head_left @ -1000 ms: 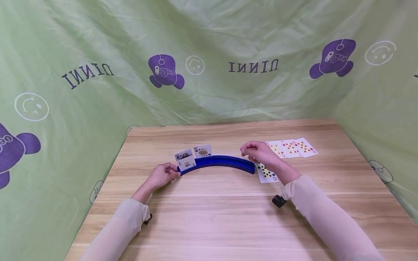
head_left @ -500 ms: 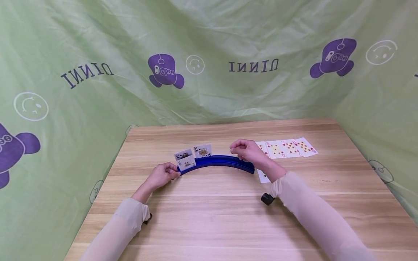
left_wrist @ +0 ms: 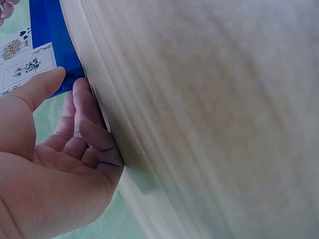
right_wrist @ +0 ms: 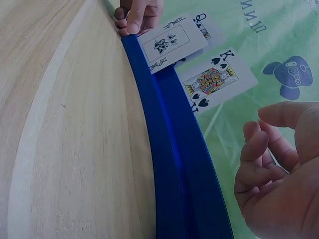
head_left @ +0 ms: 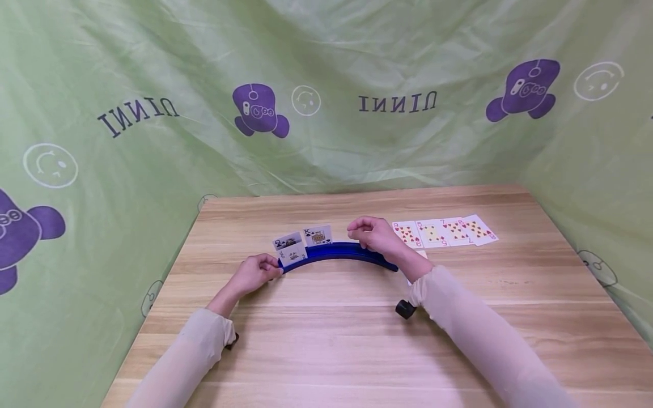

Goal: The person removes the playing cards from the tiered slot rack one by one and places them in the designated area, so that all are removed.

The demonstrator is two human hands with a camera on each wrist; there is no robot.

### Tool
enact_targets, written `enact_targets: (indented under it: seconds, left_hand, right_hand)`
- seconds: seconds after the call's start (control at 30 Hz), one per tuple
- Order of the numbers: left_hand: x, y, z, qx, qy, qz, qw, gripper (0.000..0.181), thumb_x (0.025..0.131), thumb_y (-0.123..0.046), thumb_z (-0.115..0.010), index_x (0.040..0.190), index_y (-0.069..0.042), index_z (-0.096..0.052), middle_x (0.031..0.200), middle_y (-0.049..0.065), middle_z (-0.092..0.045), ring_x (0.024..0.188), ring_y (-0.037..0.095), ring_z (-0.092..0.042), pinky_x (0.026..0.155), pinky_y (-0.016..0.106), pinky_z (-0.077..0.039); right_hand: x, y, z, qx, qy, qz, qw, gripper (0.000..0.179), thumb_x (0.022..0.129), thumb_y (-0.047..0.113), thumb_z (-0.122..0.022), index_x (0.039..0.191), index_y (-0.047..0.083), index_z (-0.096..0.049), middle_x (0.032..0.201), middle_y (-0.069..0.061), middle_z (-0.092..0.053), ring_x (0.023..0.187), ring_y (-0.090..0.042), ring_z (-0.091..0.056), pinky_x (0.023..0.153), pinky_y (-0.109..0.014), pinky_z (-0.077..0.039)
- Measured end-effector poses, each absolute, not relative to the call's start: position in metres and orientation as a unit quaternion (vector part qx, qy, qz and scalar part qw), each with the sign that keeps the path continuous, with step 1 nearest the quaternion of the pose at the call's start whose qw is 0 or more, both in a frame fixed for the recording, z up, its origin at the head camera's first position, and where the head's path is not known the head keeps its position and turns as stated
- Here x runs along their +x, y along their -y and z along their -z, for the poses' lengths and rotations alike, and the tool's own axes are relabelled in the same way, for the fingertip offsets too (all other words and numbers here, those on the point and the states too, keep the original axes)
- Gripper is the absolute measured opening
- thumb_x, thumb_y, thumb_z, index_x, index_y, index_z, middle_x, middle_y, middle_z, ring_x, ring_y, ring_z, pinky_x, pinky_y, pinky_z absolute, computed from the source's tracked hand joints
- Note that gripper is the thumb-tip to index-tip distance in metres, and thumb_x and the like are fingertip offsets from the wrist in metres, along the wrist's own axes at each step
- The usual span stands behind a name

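Note:
A curved blue playing-card holder (head_left: 347, 249) lies on the table. My left hand (head_left: 253, 273) grips its left end, thumb (left_wrist: 47, 82) on top and fingers below. At that end a joker card (head_left: 292, 256) stands in the front slot, overlapping the queen of spades (head_left: 284, 242) behind it. Farther right along the rack stands the king of spades (right_wrist: 212, 82). My right hand (head_left: 378, 237) hovers over the right half of the holder, fingers loosely bent. Nothing shows between its thumb and fingers in the right wrist view.
Face up at the back right lie the nine of hearts (head_left: 406, 233), five of diamonds (head_left: 431, 233), seven of hearts (head_left: 453, 231) and eight of hearts (head_left: 477, 229) in a row. Another card is mostly hidden under my right wrist. Green cloth (head_left: 326, 141) hangs behind the wooden table (head_left: 326, 340).
My right hand has moved left along the holder, uncovering the nine of hearts and covering most of the black ten beside the holder. My left hand and the standing cards stay put.

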State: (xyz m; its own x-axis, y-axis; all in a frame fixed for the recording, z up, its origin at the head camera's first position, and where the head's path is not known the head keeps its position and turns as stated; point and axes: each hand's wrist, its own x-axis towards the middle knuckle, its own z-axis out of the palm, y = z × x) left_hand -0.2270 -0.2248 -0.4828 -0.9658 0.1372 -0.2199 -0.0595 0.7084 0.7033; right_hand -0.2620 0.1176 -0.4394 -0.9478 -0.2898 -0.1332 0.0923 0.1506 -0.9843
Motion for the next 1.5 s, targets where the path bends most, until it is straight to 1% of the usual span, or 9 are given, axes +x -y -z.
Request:
enact_targets:
  seconds: [0.1,0.27,0.47,0.8,1.03,1.27,1.5]
  left_hand:
    - [-0.227,0.225,0.483,0.025,-0.915,-0.381,0.127,0.021,0.089,-0.019,-0.073,0.102,-0.004,-0.066,0.089,0.007,-0.071,0.075,0.013,-0.06,0.067,0.025,-0.047]
    - [-0.227,0.224,0.483,0.029,-0.914,-0.385,0.123,0.021,0.089,-0.018,-0.073,0.103,-0.004,-0.067,0.088,0.006,-0.071,0.073,0.013,-0.06,0.066,0.025,-0.047]
    - [-0.226,0.224,0.484,0.024,-0.913,-0.389,0.123,0.021,0.088,-0.018,-0.074,0.102,-0.004,-0.067,0.088,0.006,-0.071,0.073,0.013,-0.06,0.065,0.025,-0.048]
    - [-0.224,0.223,0.483,0.021,-0.911,-0.391,0.124,0.021,0.088,-0.018,-0.074,0.102,-0.004,-0.067,0.089,0.007,-0.072,0.074,0.013,-0.061,0.066,0.026,-0.048]
    - [-0.225,0.222,0.482,0.016,-0.911,-0.393,0.127,0.021,0.088,-0.017,-0.074,0.103,-0.003,-0.066,0.089,0.008,-0.071,0.074,0.014,-0.061,0.065,0.026,-0.049]
    - [-0.226,0.223,0.483,0.006,-0.909,-0.396,0.128,0.021,0.088,-0.017,-0.074,0.103,-0.004,-0.067,0.089,0.007,-0.071,0.074,0.014,-0.06,0.065,0.026,-0.048]
    - [-0.226,0.223,0.483,-0.001,-0.909,-0.395,0.131,0.021,0.089,-0.017,-0.074,0.103,-0.004,-0.067,0.09,0.007,-0.07,0.076,0.014,-0.06,0.067,0.026,-0.048]
  right_hand:
    - [-0.263,-0.113,0.44,-0.07,-0.748,0.644,0.146,0.031,0.093,0.011,-0.066,0.118,-0.007,-0.061,0.079,0.002,-0.061,0.057,-0.009,-0.047,0.049,-0.019,-0.032]
    - [-0.266,-0.106,0.441,-0.076,-0.752,0.639,0.142,0.029,0.093,0.011,-0.066,0.116,-0.006,-0.063,0.08,0.002,-0.06,0.058,-0.01,-0.047,0.05,-0.02,-0.033]
    - [-0.268,-0.098,0.443,-0.084,-0.763,0.626,0.138,0.028,0.093,0.012,-0.067,0.115,-0.004,-0.064,0.082,0.005,-0.062,0.059,-0.011,-0.049,0.053,-0.02,-0.037]
    - [-0.272,-0.086,0.447,-0.077,-0.766,0.625,0.132,0.021,0.092,0.013,-0.07,0.109,0.002,-0.067,0.097,-0.003,-0.065,0.061,-0.01,-0.05,0.054,-0.02,-0.039]
    - [-0.274,-0.08,0.448,-0.078,-0.774,0.615,0.126,0.019,0.091,0.013,-0.07,0.108,0.003,-0.068,0.098,-0.005,-0.064,0.063,-0.014,-0.052,0.058,-0.023,-0.043]
    - [-0.275,-0.078,0.449,-0.074,-0.778,0.609,0.133,0.016,0.092,0.016,-0.069,0.105,0.007,-0.068,0.097,-0.004,-0.063,0.063,-0.014,-0.052,0.054,-0.022,-0.04]
    - [-0.274,-0.078,0.448,-0.066,-0.774,0.614,0.142,0.016,0.093,0.016,-0.069,0.105,0.006,-0.067,0.099,-0.006,-0.063,0.063,-0.013,-0.053,0.052,-0.021,-0.039]
